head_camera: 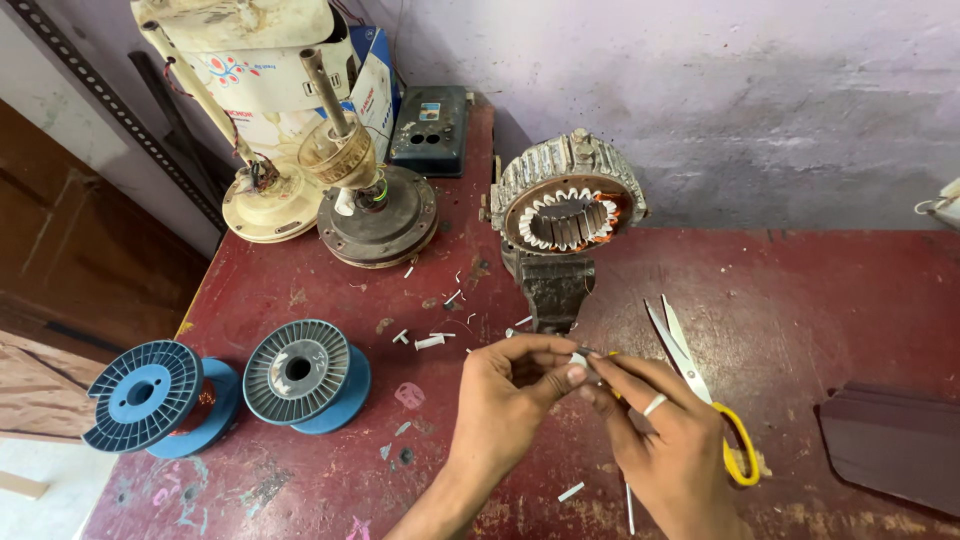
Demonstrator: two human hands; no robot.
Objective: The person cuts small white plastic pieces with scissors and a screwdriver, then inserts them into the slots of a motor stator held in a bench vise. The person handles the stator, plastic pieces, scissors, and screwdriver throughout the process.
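I see both forearms coming up from the lower edge and meeting over the middle of the table (800, 300), a worn maroon surface, scuffed and chipped. My left hand (505, 400) is turned thumb-up, its fingers curled in, and its grip is narrow, pinched on a small white strip (579, 358) that sits right between the two sets of fingertips. My right hand (668, 440) angles in from the right with its forefinger stretched toward that strip; its grip also carries the scissors (690, 375), yellow plastic loops around the fingers, the thin steel blades parted and pointing away toward the wall. Just beyond the hands a stator (568, 205) stands upright in a dark iron vise (553, 290): ribbed grey metal casing, a ring of white slot liners, a little copper showing. White paper snippets (428, 342) lie scattered near it. At the left, two blue ribbed plastic spools (225, 385) lie flat, side by side.
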